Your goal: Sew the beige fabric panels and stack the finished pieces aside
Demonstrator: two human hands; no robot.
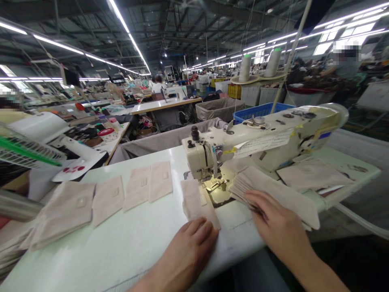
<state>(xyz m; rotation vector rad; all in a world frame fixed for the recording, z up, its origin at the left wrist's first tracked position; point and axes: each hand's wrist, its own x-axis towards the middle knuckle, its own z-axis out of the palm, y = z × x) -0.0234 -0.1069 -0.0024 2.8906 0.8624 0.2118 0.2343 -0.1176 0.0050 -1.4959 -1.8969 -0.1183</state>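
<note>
My left hand [194, 247] lies at the near end of a beige fabric piece [194, 198] with a small patch, its fingers curled and pressed on the cloth. That piece sits flat just left of the presser foot [213, 184] of the sewing machine [243, 140]. My right hand [276, 223] grips the left edge of a fanned stack of beige fabric pieces [276, 190], fingers on top and thumb partly hidden. Further left on the table [127, 239], several patched pieces [136, 188] lie in a row, beside a thicker pile [65, 211].
More beige cloth [313, 174] rests on the table's right side. A white fan-like device [69, 142] stands at the left edge. Thread cones [244, 69] are on a stand behind the machine, near a blue basket [261, 111] and a cloth-lined bin [170, 138].
</note>
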